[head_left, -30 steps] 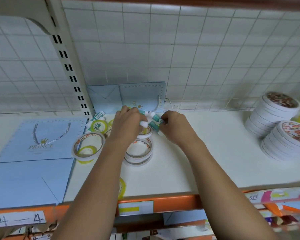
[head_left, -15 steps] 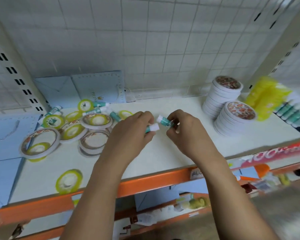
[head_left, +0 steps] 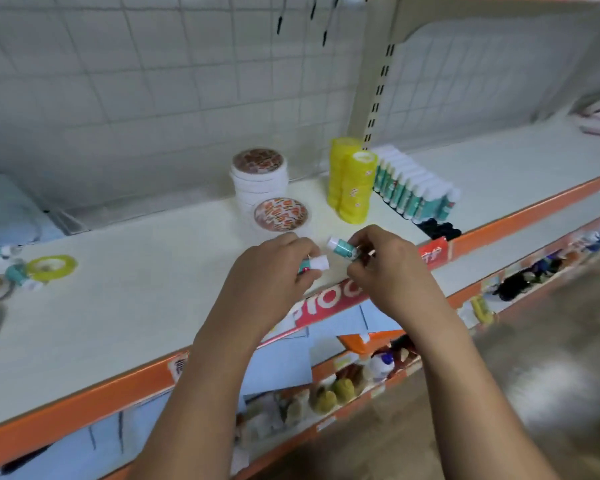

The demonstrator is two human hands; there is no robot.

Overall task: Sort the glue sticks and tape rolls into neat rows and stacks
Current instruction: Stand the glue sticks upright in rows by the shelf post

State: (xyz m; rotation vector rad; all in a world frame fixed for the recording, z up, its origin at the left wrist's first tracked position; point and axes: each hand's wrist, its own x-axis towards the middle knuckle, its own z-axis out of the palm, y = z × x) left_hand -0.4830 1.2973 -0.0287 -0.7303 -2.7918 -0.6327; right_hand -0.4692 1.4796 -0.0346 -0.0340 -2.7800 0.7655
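Here, left hand (head_left: 264,278) fingers clamped on glue stick (head_left: 315,264), right hand (head_left: 388,271) fingers pinching second glue stick (head_left: 342,247), above shelf (head_left: 136,306).

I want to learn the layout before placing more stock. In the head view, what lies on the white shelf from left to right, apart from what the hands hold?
A loose yellow tape roll → stacks of white tape rolls → stacks of yellow tape rolls → row of glue sticks.

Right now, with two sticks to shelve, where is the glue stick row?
Head view, right side: the glue stick row stands right of the yellow tape stacks.
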